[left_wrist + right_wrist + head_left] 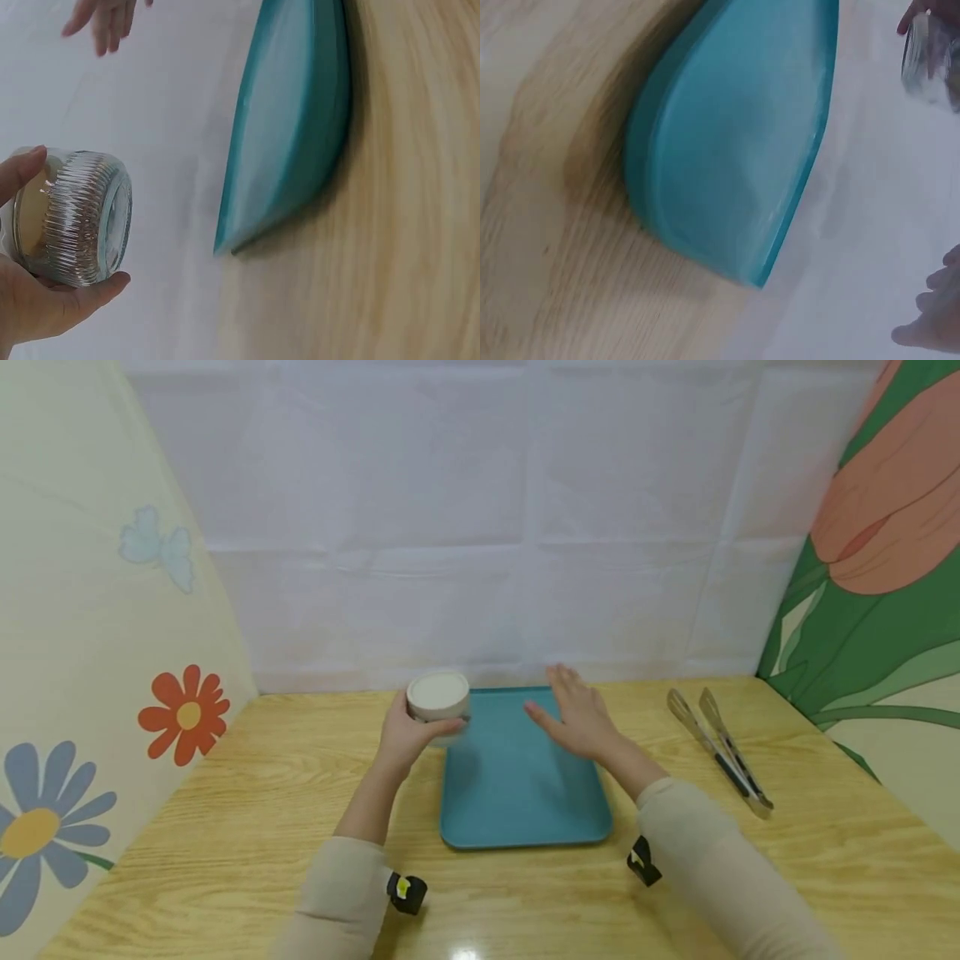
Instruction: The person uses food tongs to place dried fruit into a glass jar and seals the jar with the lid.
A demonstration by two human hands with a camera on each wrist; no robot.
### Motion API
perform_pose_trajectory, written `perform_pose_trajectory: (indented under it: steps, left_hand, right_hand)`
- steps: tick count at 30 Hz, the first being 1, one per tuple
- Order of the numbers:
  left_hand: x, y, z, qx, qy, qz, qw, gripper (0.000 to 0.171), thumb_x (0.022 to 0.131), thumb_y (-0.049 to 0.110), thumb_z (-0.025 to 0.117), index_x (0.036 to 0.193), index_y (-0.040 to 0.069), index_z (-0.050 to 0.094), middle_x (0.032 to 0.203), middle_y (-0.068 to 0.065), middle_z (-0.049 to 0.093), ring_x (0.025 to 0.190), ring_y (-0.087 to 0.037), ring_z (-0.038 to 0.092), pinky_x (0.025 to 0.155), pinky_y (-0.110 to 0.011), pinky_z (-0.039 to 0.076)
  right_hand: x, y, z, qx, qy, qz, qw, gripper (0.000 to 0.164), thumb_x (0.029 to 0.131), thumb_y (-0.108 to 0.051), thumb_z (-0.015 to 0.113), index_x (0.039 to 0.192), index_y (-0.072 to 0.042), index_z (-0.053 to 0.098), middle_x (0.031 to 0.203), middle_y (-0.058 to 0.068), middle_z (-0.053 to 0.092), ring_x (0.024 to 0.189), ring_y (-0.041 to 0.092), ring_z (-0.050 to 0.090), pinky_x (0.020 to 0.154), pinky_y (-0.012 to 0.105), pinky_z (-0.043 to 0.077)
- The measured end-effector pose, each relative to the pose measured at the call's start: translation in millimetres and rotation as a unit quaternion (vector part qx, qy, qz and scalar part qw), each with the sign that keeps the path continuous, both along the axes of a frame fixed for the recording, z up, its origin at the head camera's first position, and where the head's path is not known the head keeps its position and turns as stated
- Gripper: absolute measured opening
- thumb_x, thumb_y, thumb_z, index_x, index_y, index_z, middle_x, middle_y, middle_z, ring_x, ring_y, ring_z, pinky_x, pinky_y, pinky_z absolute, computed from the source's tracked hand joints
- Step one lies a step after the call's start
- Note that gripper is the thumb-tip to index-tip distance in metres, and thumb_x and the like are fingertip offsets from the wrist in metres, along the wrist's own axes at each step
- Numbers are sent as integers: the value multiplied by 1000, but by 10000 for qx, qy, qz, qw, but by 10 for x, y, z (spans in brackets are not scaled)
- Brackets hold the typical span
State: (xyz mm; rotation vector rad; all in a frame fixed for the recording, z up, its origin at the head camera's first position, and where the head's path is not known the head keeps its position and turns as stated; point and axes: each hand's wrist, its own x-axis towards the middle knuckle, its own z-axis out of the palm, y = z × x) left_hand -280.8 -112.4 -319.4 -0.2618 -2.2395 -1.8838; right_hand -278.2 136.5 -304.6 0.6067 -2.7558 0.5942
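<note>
My left hand point(405, 735) grips a ribbed clear glass jar point(79, 217) with a white lid point(438, 691), fingers and thumb around its side. In the head view the jar is upright and overlaps the far left corner of a blue-green tray point(517, 802). The left wrist view shows it held above the table, its glass base in sight. Over the right side of the tray my right hand point(577, 718) is spread with straight fingers, thumb out toward the jar, holding nothing. The same hand point(934, 311) appears at the edge of the right wrist view, apart from the jar.
Metal tongs point(723, 756) with dark grips lie on the wooden table point(262, 827), right of the tray, their tips apart. A white cloth point(450, 527) hangs behind the table. Flower-printed panels point(67, 610) stand on both sides.
</note>
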Motion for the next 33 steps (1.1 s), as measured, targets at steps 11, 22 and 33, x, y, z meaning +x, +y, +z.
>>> perform_pose_trajectory:
  steps: [11, 22, 33]
  left_hand:
    - [-19, -466, -112, -14, -306, 317, 9990, 81, 65, 4, 74, 128, 0, 23, 124, -16, 34, 110, -29, 36, 90, -41, 30]
    - [-71, -647, -249, -69, -757, 443, 9961, 83, 64, 1, 73, 127, -2, 19, 124, -18, 29, 111, -31, 34, 93, -40, 28]
    - [-95, -787, -378, -115, -990, 456, 9940, 86, 65, 0, 72, 126, -3, 12, 127, -22, 21, 114, -35, 29, 96, -40, 22]
  right_hand:
    - [-82, 171, -148, 804, -749, -463, 9929, 81, 84, -61, 25, 139, -8, 1, 142, 14, -5, 127, 29, -8, 94, 57, -1]
    - [-84, 257, -284, 946, -1057, -503, 9886, 84, 83, -62, 27, 138, -5, 2, 141, 18, -6, 126, 32, -8, 93, 58, -1]
    - [-81, 295, -378, 1074, -1251, -470, 9852, 85, 82, -63, 26, 138, -4, 0, 140, 19, -6, 126, 33, -8, 93, 58, 0]
